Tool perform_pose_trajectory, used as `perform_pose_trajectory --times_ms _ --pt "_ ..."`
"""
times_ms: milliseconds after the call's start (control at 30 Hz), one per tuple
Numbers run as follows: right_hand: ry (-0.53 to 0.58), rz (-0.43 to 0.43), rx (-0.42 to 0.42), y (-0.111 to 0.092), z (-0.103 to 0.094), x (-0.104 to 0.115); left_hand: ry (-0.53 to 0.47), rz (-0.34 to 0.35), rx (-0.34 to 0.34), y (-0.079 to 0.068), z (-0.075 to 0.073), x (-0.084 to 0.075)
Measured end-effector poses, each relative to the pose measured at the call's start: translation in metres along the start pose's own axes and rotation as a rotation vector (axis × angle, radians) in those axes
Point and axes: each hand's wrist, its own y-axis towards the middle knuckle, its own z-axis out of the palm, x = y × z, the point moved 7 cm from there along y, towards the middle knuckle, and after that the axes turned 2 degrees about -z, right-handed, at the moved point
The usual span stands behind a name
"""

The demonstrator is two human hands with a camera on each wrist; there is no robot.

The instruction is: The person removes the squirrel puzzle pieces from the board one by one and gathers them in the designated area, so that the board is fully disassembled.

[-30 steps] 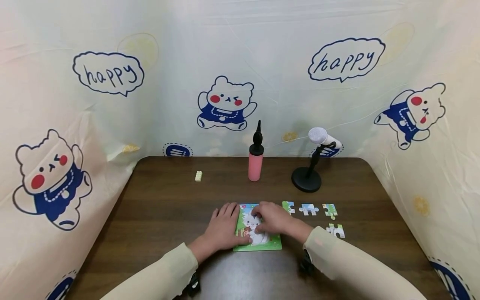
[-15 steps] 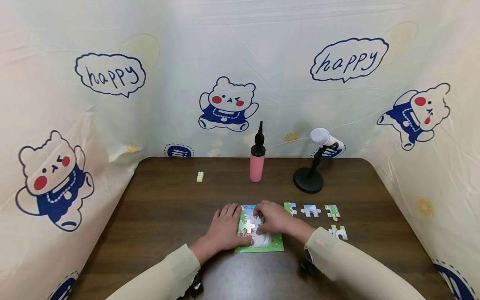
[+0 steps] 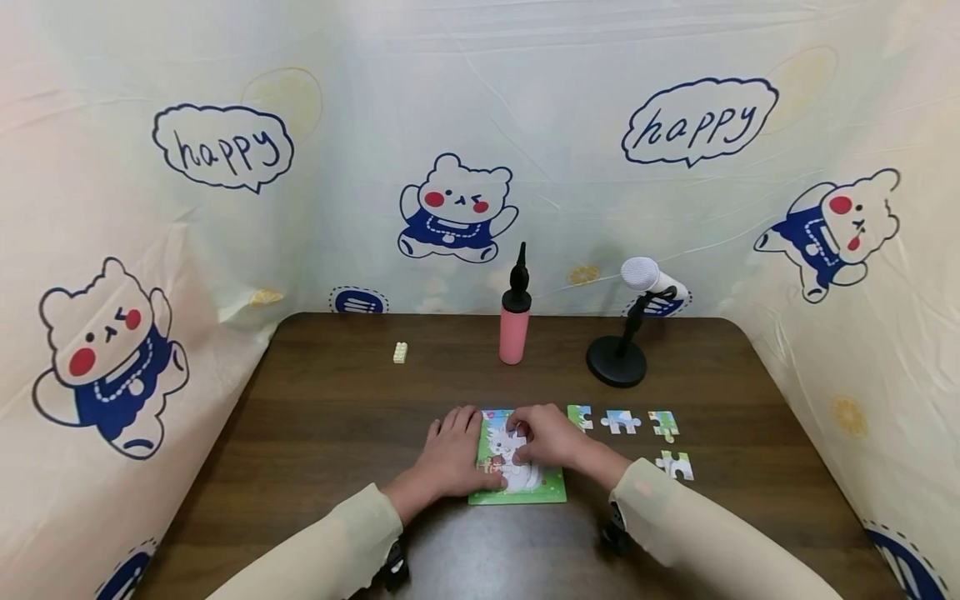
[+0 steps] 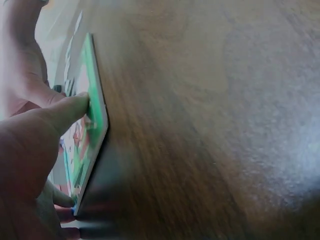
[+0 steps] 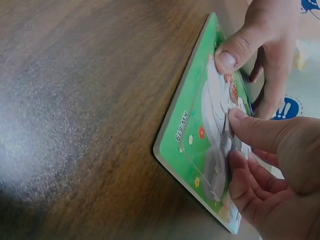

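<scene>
In the head view, a picture puzzle [image 3: 517, 497] lies flat on the brown tabletop [image 3: 337, 417], just below the middle of the frame. It has a green edge and a big white animal on it. The left hand [image 3: 448, 458] is on the puzzle's left side, with its fingers straight and its thumb pressing on the picture. The right hand [image 3: 553, 437] is over the puzzle's right side with its fingers bent. In the right wrist view, its thumb and finger pinch a puzzle piece [image 5: 227, 140] that looks gray and tips up a little. The two hands are close, but they do not touch. To the right of the puzzle, three loose pieces [image 3: 621, 421] sit in a row, and one more piece [image 3: 675, 465] lies under the end of that row. Farther up, right of the middle, a white microphone [image 3: 651, 275] leans on a black stand [image 3: 617, 361]. A pink and black pump [image 3: 513, 333] stands up straight near the middle. A small pale yellow block [image 3: 401, 353] is left of it. Behind it all hangs a light cloth [image 3: 360, 108] with bears and the word "happy."
</scene>
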Motion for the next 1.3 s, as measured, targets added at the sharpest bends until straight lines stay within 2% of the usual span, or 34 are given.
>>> perform_pose_trajectory --times_ms 167,300,533,800,1067,1300 --pt "-0.011 -0.001 -0.004 0.001 0.0 0.0 0.021 0.037 -0.057 0.001 -0.006 0.001" --pt "-0.015 0.002 0.001 0.0 0.0 0.001 0.042 0.038 -0.112 0.002 -0.009 0.002" --pt "0.032 -0.012 -0.012 -0.002 -0.001 0.0 0.058 -0.013 -0.106 0.005 -0.008 0.003" --pt "0.075 -0.014 -0.04 -0.003 -0.003 -0.006 0.002 -0.014 -0.086 0.001 -0.009 -0.001" --pt "0.206 0.009 -0.048 -0.016 -0.029 -0.01 0.003 -0.02 -0.079 0.001 -0.008 -0.003" --pt "0.194 -0.009 -0.073 -0.05 -0.062 -0.04 0.008 -0.001 -0.076 -0.001 -0.003 0.002"
